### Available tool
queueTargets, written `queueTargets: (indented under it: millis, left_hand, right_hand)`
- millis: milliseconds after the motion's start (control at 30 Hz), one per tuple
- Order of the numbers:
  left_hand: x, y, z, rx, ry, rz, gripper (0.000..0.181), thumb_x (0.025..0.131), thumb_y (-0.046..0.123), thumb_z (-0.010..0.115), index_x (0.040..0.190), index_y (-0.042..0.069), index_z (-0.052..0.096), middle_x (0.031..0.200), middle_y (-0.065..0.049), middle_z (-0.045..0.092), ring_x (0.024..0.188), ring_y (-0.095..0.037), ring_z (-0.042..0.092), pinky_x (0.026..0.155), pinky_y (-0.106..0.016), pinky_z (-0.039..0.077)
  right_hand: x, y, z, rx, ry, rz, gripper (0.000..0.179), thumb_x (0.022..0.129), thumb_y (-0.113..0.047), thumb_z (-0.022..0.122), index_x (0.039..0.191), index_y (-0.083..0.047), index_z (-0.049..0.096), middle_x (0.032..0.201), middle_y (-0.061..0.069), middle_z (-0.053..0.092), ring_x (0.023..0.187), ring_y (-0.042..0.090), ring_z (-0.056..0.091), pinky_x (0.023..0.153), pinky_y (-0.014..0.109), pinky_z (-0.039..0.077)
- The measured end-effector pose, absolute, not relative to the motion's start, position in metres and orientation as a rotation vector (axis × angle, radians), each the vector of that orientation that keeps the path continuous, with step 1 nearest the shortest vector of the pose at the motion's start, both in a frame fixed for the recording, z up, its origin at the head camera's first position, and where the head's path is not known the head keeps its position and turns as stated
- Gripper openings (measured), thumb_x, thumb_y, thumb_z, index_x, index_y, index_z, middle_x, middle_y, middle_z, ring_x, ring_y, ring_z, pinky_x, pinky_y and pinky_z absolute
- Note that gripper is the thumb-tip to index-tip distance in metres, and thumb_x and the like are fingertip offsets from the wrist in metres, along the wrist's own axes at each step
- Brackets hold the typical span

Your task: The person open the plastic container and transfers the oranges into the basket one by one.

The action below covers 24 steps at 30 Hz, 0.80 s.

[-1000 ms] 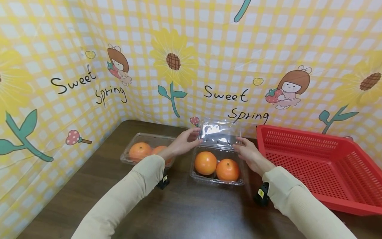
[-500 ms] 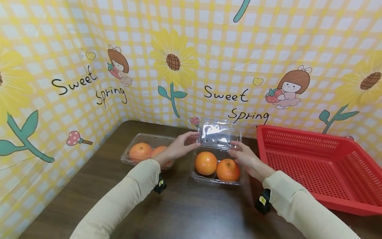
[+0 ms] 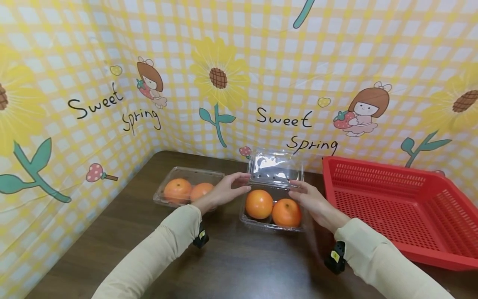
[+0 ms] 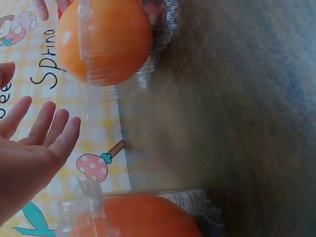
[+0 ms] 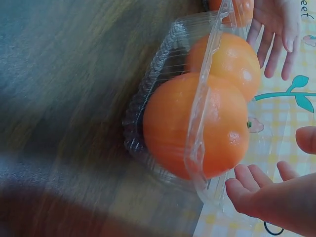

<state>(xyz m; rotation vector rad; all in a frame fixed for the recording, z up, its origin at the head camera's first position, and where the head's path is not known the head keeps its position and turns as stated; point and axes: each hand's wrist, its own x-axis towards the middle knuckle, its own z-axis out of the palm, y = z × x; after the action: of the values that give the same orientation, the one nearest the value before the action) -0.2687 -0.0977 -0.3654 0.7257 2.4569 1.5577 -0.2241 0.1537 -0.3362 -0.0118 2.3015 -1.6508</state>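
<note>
A clear plastic clamshell box (image 3: 270, 227) stands on the table with its lid (image 3: 276, 168) raised at the back. Two oranges sit in it, the left orange (image 3: 259, 204) and the right orange (image 3: 286, 213), whose green stem shows in the right wrist view. My left hand (image 3: 226, 190) is at the left side of the hinge, fingers extended and thumb apart. On the other side, my right hand (image 3: 314, 202) has its fingertips right at the lid's lower right corner, thumb spread away from the loosely bent fingers (image 5: 242, 190). Neither hand grips anything.
A second clear box (image 3: 194, 171) with two oranges lies to the left, partly behind my left forearm. To the right stands a large red plastic basket (image 3: 410, 245). Yellow checked cloth (image 3: 231, 25) hangs around the back and left of the brown table (image 3: 239, 265).
Both hands have lowered slightly along the sides of the lid toward its hinge. The right fingers dipped in toward the middle and came back a little. Box, lid and oranges stay in place.
</note>
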Motion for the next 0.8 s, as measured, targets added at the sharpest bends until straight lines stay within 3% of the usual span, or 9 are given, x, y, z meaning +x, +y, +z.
queueTargets:
  millis: [333,633,800]
  left_hand:
    - [-0.253,-0.101,-0.356,0.751,2.414,1.538,0.045,0.085,0.011,0.058,0.125,-0.006,0.043,0.122,-0.025,0.047,0.115,-0.035,0.041,0.096,-0.049,0.029]
    - [-0.265,-0.102,-0.377,0.745,2.475,1.456,0.045,0.083,0.018,0.062,0.123,0.002,0.049,0.119,-0.015,0.052,0.111,-0.026,0.045,0.095,-0.044,0.032]
    - [-0.263,-0.101,-0.378,0.739,2.477,1.460,0.045,0.082,0.016,0.063,0.122,0.002,0.050,0.120,-0.015,0.052,0.112,-0.026,0.045,0.094,-0.043,0.035]
  right_hand:
    - [-0.221,0.163,-0.338,0.004,2.280,-1.638,0.050,0.091,-0.013,0.044,0.136,-0.002,0.026,0.136,0.024,0.029,0.124,0.037,0.027,0.100,0.053,0.020]
    - [-0.214,0.164,-0.338,-0.013,2.250,-1.645,0.049,0.091,-0.013,0.045,0.136,-0.002,0.027,0.136,0.024,0.029,0.124,0.037,0.026,0.099,0.053,0.020]
    - [-0.212,0.166,-0.338,-0.023,2.256,-1.643,0.050,0.091,-0.014,0.045,0.136,-0.001,0.027,0.136,0.025,0.029,0.124,0.037,0.026,0.099,0.053,0.021]
